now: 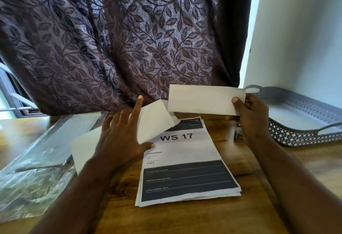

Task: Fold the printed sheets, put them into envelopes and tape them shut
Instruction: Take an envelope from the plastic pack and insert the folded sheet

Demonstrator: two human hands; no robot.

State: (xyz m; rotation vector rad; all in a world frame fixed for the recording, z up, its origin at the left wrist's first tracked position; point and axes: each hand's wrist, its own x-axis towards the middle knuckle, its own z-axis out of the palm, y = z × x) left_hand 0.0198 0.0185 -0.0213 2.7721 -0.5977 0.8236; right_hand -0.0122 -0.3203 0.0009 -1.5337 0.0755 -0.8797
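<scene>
A stack of printed sheets point(187, 167), headed "WS 17", lies in the middle of the wooden table point(185, 219). My right hand point(249, 115) grips the right end of a folded white sheet point(201, 99) and holds it up above the stack's far edge. My left hand point(120, 134) holds a white envelope point(157, 121) by its near edge, thumb under it, forefinger pointing up; the envelope tilts over the stack's top left corner. Part of the envelope shows white behind my left wrist.
A clear plastic packet point(42, 159) lies crumpled at the left. A grey perforated tray point(303, 122) stands at the right by the white wall. A small roll of tape point(235, 132) sits behind my right wrist. A leaf-patterned curtain point(120, 39) hangs behind the table.
</scene>
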